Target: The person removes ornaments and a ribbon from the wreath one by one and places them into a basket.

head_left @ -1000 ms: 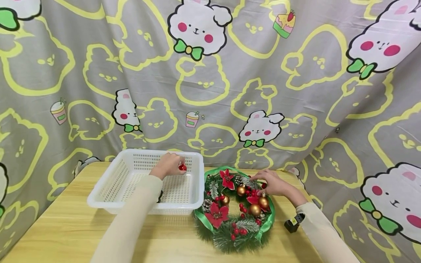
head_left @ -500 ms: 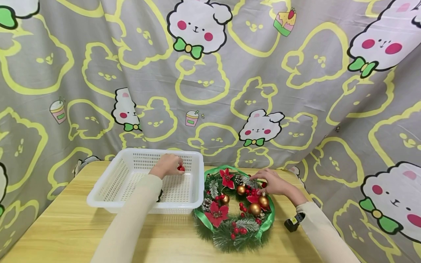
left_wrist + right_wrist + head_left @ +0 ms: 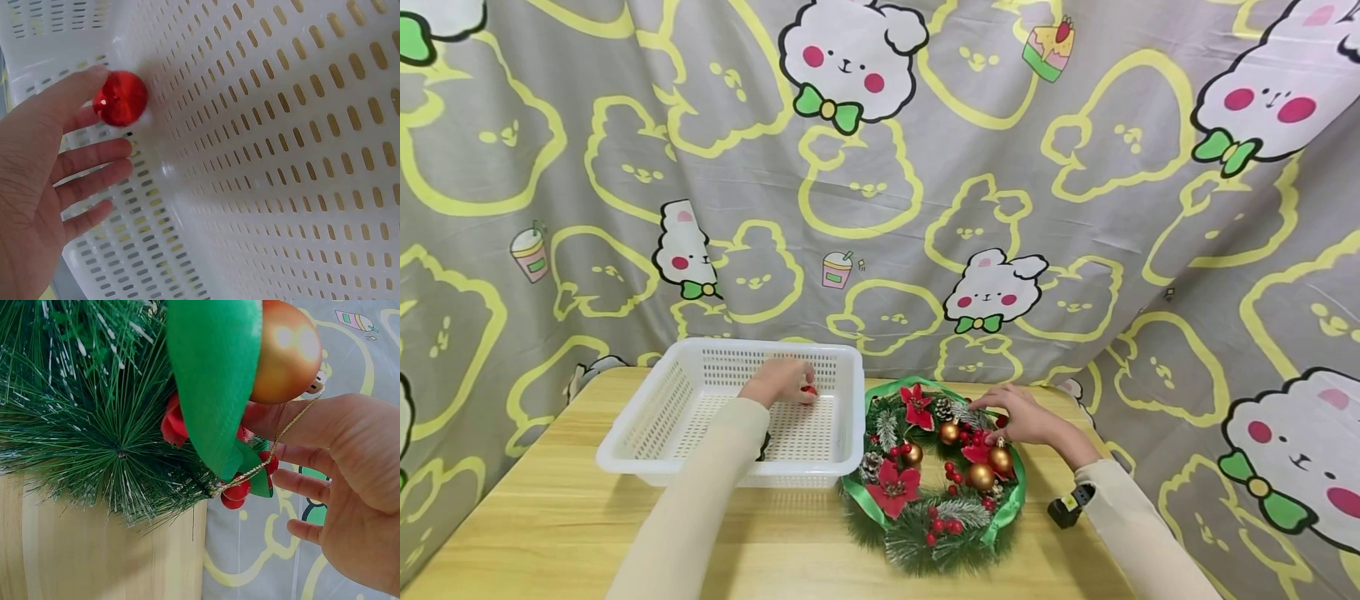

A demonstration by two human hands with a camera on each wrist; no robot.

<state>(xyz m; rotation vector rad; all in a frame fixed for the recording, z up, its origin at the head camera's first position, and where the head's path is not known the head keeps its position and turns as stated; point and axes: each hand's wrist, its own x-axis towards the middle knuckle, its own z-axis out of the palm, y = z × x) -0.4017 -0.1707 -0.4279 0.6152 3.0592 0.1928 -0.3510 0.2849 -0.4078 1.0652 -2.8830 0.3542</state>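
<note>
Inside the white plastic basket, my left hand pinches a shiny red Christmas bauble between thumb and index finger. The other left fingers stretch out below the bauble, which is close to the basket's perforated wall and floor. To the right, my right hand rests at the far right side of a Christmas wreath. Its thumb goes behind a green ribbon and a gold bauble, so the thumb tip is hidden; its other fingers extend loosely by the red berries.
Basket and wreath stand side by side on a wooden table. Red poinsettias, gold baubles and pine cones decorate the wreath. A patterned grey curtain hangs right behind the table. A small black device sits at my right wrist.
My left hand has lowered the red bauble deeper into the basket and slightly leftward. The right hand and the wreath have stayed in place.
</note>
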